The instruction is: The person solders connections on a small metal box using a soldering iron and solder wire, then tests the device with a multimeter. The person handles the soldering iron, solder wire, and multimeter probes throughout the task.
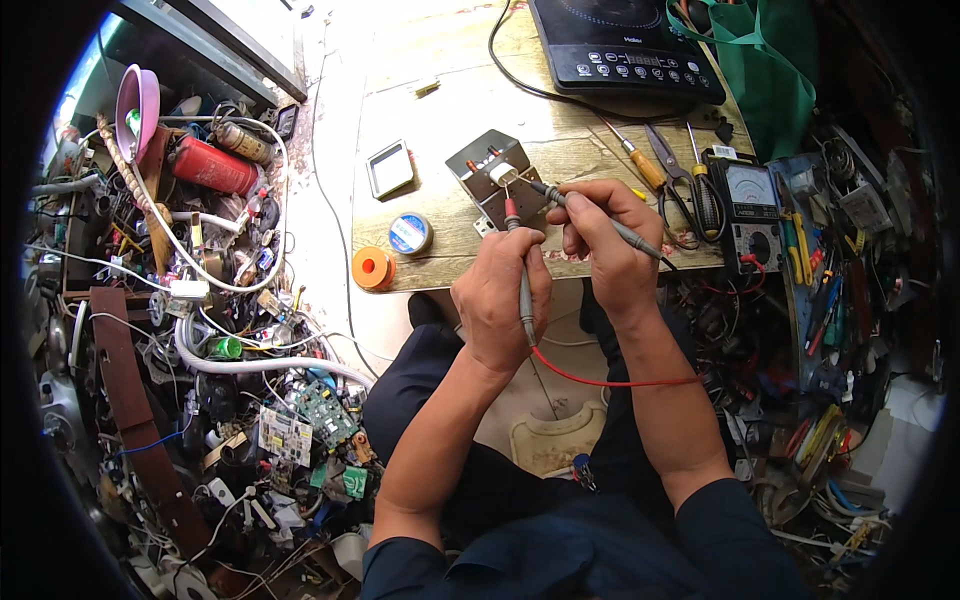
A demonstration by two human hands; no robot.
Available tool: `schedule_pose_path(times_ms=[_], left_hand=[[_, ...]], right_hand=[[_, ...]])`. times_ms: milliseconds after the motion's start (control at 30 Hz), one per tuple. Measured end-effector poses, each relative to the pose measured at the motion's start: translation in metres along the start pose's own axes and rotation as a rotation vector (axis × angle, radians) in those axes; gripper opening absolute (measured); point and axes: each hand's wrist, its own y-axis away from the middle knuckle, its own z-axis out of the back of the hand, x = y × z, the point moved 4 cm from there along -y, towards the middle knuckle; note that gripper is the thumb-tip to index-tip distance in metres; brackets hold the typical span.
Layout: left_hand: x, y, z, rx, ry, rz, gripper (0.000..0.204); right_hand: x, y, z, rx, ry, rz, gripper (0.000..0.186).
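My left hand is closed around a red-tipped test probe, whose red lead curves away to the right. Pinched in my right hand is a black-tipped test probe with a grey handle. Both tips point at a white connector on a dark metal bracket-like part near the table's front edge; whether they touch its contacts is too small to tell. An analog multimeter stands at the right table edge, with a red lead plugged into it.
On the wooden table are an induction cooker, a solder spool, an orange spool, a small white-framed square, scissors and a wooden-handled screwdriver. Cluttered electronic scrap covers the left side.
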Motion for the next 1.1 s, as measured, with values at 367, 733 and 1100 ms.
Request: schedule_pose_path(times_ms=[367,733,1100], left_hand=[[0.005,0.002,0.004,0.013,-0.026,0.018,0.023],[0.002,0.006,0.001,0.045,-0.006,0.111,0.014],[-0.001,0.005,0.0,0.062,-0.039,0.089,0.013]], right_hand=[[0.0,0.001,-0.003,0.007,0.003,0.001,0.018],[0.046,0.015,0.053,-0.13,0.328,0.412,0.033],[0.081,0.033,0.242,-0.563,1.382,0.207,0.028]])
